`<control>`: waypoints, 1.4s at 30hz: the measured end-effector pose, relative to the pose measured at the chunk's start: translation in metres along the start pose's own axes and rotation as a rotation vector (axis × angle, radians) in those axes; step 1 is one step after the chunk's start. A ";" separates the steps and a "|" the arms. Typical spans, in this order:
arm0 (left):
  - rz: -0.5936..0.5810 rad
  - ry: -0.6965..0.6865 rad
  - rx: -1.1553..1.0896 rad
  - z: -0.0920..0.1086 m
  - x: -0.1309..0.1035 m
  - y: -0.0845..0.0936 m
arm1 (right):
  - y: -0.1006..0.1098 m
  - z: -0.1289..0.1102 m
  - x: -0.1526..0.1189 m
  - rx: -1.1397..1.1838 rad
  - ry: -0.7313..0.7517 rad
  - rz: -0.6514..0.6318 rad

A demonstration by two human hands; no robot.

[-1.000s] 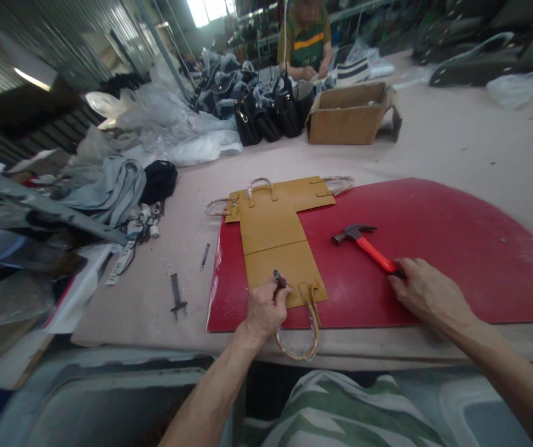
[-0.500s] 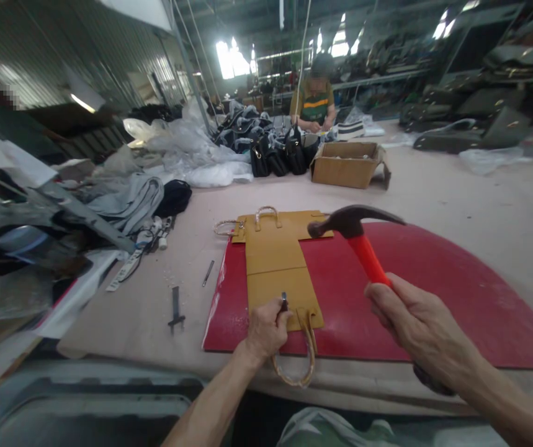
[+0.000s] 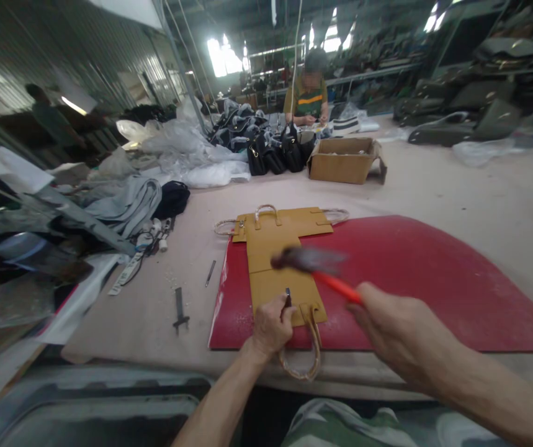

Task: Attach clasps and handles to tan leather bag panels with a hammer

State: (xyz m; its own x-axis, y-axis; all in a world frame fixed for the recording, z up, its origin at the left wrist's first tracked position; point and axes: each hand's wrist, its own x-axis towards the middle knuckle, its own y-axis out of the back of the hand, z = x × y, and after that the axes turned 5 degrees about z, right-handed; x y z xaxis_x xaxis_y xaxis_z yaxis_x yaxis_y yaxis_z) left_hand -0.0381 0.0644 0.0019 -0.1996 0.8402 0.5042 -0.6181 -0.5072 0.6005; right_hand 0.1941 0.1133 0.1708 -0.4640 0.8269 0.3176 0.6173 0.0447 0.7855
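Observation:
My left hand (image 3: 273,321) is closed around a small metal punch (image 3: 288,293), its shiny top sticking up above the fingers. The punch stands on the near part of a mustard-yellow leather bag piece (image 3: 273,251), beside a wrapped handle (image 3: 316,357) that hangs over the near edge. In my right hand (image 3: 394,316) is a claw hammer (image 3: 335,284) with an orange-red handle. Its head, blurred by motion, is above the leather and apart from the punch. Where the punch tip meets the leather is hidden by my fingers.
Under the leather lies a red board (image 3: 401,279). A metal tool with a crosspiece (image 3: 179,307) and a thin rod (image 3: 210,273) lie to the left. Farther back are a cardboard box (image 3: 340,164), black bags (image 3: 275,158), plastic wrap (image 3: 173,152) and a seated person (image 3: 308,102).
The hammer has swung down and to the left, closer to the punch, with its head tipping level. My left hand keeps its hold on the punch. A person at the far left has moved right.

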 end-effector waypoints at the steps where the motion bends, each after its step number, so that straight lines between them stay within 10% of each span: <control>1: -0.009 0.005 0.001 0.000 0.000 0.000 | -0.006 0.007 -0.005 -0.053 0.062 -0.074; 17: -0.178 0.059 -0.155 0.001 0.013 0.019 | -0.140 0.047 0.026 -0.243 -0.266 -0.353; 24: -0.157 -0.177 -0.136 -0.006 0.008 0.017 | -0.141 0.048 0.034 -0.250 -0.386 -0.397; 31: 0.066 0.375 -0.365 -0.022 0.008 0.027 | -0.142 0.049 0.035 -0.244 -0.427 -0.425; 42: 0.002 0.254 -0.289 -0.023 -0.002 0.032 | -0.140 0.049 0.037 -0.241 -0.428 -0.450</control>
State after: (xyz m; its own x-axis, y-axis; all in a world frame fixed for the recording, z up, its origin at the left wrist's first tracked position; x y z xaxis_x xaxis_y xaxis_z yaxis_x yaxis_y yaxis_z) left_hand -0.0752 0.0508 0.0060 -0.3605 0.8786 0.3132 -0.7993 -0.4640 0.3819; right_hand 0.1218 0.1648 0.0470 -0.3192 0.9088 -0.2686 0.2397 0.3517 0.9049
